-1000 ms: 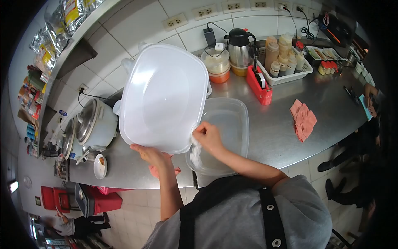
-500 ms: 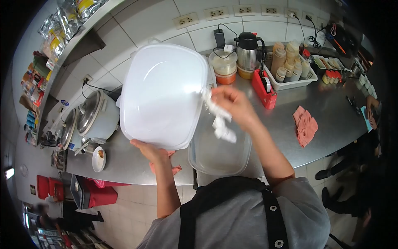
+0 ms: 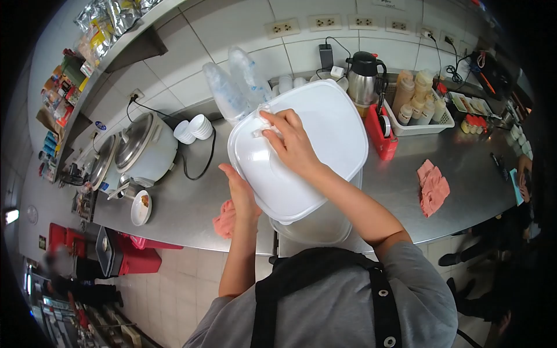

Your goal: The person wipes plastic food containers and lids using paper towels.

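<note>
A large white plastic lid (image 3: 328, 130) is held tilted above the counter. My left hand (image 3: 239, 191) grips its lower left edge, with the thumb showing and the other fingers hidden by the lid. My right hand (image 3: 290, 139) presses a crumpled white tissue (image 3: 262, 120) against the lid near its upper left rim. Below the lid, a clear plastic container (image 3: 316, 232) stands on the counter, mostly covered from view. A pink cloth (image 3: 224, 220) lies beside my left wrist.
Rice cookers (image 3: 145, 148) and a small white bowl (image 3: 141, 207) stand left on the steel counter (image 3: 191, 217). Stacked plastic cups (image 3: 227, 93) are behind the lid. To the right are a thermos (image 3: 362, 81), a red holder (image 3: 380, 136), a bottle basket (image 3: 422, 127) and another pink cloth (image 3: 433, 188).
The lid has swung right and tilted, uncovering the stacked cups behind it. My right hand has moved the tissue from the lid's right edge across to its upper left.
</note>
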The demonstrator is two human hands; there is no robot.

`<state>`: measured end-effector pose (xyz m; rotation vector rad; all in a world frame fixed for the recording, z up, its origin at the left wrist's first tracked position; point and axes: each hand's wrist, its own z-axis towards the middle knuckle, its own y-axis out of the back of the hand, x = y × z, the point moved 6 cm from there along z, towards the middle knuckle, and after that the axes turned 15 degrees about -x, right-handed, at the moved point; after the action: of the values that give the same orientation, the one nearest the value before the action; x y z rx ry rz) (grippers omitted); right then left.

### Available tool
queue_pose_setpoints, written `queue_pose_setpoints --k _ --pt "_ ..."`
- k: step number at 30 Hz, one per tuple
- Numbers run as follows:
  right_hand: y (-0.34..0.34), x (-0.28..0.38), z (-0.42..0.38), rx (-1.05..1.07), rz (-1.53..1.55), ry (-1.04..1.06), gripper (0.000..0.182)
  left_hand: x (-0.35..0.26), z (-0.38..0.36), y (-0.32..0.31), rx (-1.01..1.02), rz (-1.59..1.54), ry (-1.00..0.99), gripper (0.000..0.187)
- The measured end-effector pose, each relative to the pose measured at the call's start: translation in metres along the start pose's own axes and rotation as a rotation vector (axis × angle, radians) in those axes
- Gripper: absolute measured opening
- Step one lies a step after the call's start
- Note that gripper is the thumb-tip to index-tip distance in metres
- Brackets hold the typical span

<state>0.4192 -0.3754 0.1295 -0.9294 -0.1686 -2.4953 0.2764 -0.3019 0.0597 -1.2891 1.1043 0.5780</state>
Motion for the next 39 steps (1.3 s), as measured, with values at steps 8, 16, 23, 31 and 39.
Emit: queue_pose_setpoints --k 8,16,23,31,39 --pt "-0.028 0.022 -0.009 0.292 0.038 0.127 0.021 0.006 0.001 0.006 -0.033 0.094 0.084 0.098" --pt "-0.033 0.05 -0.024 0.395 0.0 0.283 0.026 -0.005 0.01 0.003 0.025 0.039 0.025 0.11" --pt "-0.033 0.053 -0.042 0.405 0.132 0.033 0.043 -0.015 0.01 0.008 -0.074 0.174 -0.021 0.106" --pt "-0.028 0.034 -0.118 0.501 0.029 -0.12 0.038 -0.016 0.026 0.017 -0.006 0.214 -0.224 0.073" --pt "0.006 0.035 -0.137 0.519 -0.118 -0.022 0.032 -0.029 0.021 0.022 -0.083 -0.11 -0.172 0.078"
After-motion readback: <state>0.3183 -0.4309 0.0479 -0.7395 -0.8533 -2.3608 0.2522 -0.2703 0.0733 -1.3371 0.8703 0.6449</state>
